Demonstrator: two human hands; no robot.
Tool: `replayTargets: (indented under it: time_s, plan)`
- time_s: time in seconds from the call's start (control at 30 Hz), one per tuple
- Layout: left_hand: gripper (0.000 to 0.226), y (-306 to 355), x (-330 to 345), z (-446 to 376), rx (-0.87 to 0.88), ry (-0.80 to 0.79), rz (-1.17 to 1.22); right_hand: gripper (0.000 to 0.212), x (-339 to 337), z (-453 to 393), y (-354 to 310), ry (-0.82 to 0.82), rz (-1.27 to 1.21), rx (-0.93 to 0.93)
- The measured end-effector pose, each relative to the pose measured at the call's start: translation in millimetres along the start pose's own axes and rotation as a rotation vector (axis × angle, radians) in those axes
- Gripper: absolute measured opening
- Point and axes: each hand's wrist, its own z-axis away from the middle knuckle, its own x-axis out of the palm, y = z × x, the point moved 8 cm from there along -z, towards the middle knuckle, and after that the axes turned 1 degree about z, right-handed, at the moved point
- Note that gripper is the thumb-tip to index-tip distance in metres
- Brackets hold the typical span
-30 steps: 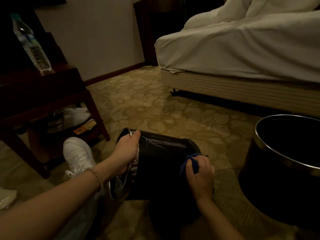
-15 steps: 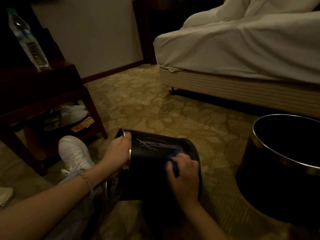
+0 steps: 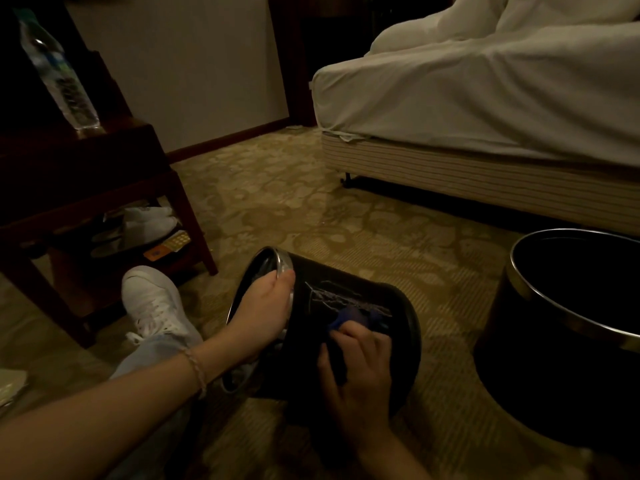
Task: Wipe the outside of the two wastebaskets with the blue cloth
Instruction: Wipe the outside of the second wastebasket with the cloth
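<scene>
A small black wastebasket (image 3: 349, 292) with a silver rim lies on its side on the carpet in front of me, its mouth turned left. My left hand (image 3: 265, 311) grips that rim at the top of the opening. My right hand (image 3: 358, 367) presses the blue cloth (image 3: 358, 315) flat against the basket's upturned side; only a bit of blue shows past my fingers. White scratch marks run across the side just above the cloth. A second, larger black wastebasket (image 3: 519, 327) with a metal rim stands upright to the right.
A dark wooden side table (image 3: 104, 174) stands at the left with a water bottle (image 3: 59, 74) on top and slippers beneath. My white sneaker (image 3: 156, 306) rests beside the small basket. A bed (image 3: 485, 109) fills the upper right. Patterned carpet lies between.
My right hand has slid the cloth from the basket's base end leftward toward the middle of its side. My left hand stays on the rim.
</scene>
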Motion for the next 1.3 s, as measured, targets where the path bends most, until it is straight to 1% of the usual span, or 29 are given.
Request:
replayTargets:
  time_s: [0.07, 0.13, 0.27, 0.37, 0.4, 0.5, 0.6, 0.67, 0.73, 0.8, 0.9, 0.97, 1.0, 1.07, 1.13, 1.17, 1.23, 1.3]
  plan:
    - [0.043, 1, 5, 2, 0.015, -0.019, -0.016, 0.021, 4, -9, -16, -0.023, 0.012, -0.045]
    - [0.045, 3, 7, 4, 0.051, -0.029, -0.05, 0.021, 5, -19, -23, -0.025, 0.021, -0.048]
    - [0.045, 0, 7, 3, 0.067, -0.057, -0.09, 0.017, 4, -43, -30, -0.083, -0.005, -0.048]
    - [0.042, 4, 8, 5, 0.139, -0.079, -0.147, 0.017, 6, -61, -25, -0.132, 0.001, -0.044]
    - [0.041, 6, 8, 5, 0.172, -0.069, -0.172, 0.016, 7, -66, -19, -0.142, 0.001, -0.025]
    - [0.041, 5, 11, 8, 0.166, -0.092, -0.16, 0.013, 9, -75, 8, -0.171, -0.006, 0.072]
    - [0.038, 9, 11, 12, 0.191, -0.09, -0.164, 0.018, 3, -74, 55, -0.16, 0.02, 0.21]
    - [0.038, 11, 10, 12, 0.168, -0.102, -0.139, 0.017, -8, -67, 93, -0.124, 0.037, 0.306]
    - [0.038, 11, 15, 12, 0.125, -0.137, -0.105, 0.013, -16, -58, 120, -0.13, 0.038, 0.375]
    - [0.04, 14, 26, 13, 0.078, -0.176, -0.068, 0.013, -23, -53, 132, -0.14, 0.028, 0.411]
    - [0.041, 20, 38, 13, 0.12, -0.175, -0.098, 0.024, -31, -49, 132, -0.138, 0.01, 0.431]
    - [0.043, 22, 43, 11, 0.128, -0.188, -0.099, 0.031, -33, -50, 118, -0.125, -0.01, 0.412]
    - [0.043, 21, 45, 10, 0.125, -0.191, -0.095, 0.03, -33, -52, 103, -0.115, -0.018, 0.373]
    - [0.042, 26, 48, 7, 0.151, -0.161, -0.092, 0.025, -27, -61, 60, -0.109, -0.039, 0.231]
    - [0.044, 36, 47, 4, 0.235, -0.096, -0.13, 0.02, -16, -74, 16, -0.136, -0.086, 0.066]
    - [0.048, 38, 45, 2, 0.271, -0.074, -0.151, 0.019, -10, -79, 1, -0.164, -0.107, 0.014]
    - [0.056, 35, 40, -2, 0.284, -0.072, -0.156, 0.021, 0, -84, -11, -0.221, -0.121, -0.021]
    - [0.061, 26, 34, -9, 0.264, -0.088, -0.161, 0.025, 7, -83, -5, -0.242, -0.079, -0.044]
